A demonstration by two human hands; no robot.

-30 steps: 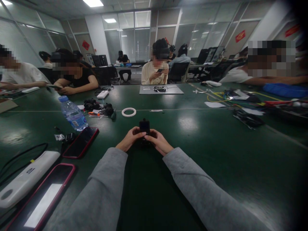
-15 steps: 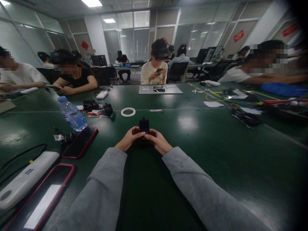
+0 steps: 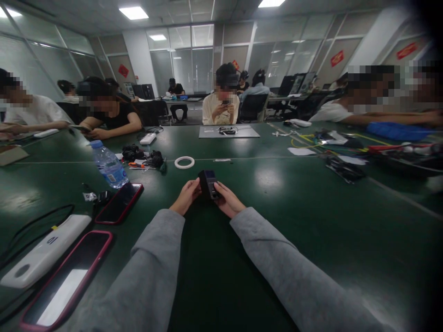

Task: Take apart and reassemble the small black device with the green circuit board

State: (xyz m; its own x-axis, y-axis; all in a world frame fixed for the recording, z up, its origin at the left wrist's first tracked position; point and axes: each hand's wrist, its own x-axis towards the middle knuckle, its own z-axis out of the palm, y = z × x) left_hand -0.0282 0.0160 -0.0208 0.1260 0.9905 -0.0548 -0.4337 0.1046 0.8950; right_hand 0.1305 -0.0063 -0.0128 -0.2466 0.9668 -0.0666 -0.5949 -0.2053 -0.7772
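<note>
A small black box-shaped device (image 3: 208, 182) is held just above the dark green table (image 3: 294, 221) in front of me, tilted to one side. My left hand (image 3: 187, 196) grips its left edge with curled fingers. My right hand (image 3: 226, 200) wraps its right side and underside. Both forearms wear grey sleeves. A white tape ring (image 3: 184, 162) lies on the table just beyond the device.
On the left lie a water bottle (image 3: 109, 164), two red-cased phones (image 3: 119, 202) (image 3: 65, 279), a white power bank (image 3: 44, 251) and black cables. Small black parts (image 3: 143, 157) sit near the ring. Other people sit round the table's far and side edges; tools and wires lie right.
The device has turned from upright to tilted in my hands. My left hand has shifted slightly off its front. My view has dropped a little.
</note>
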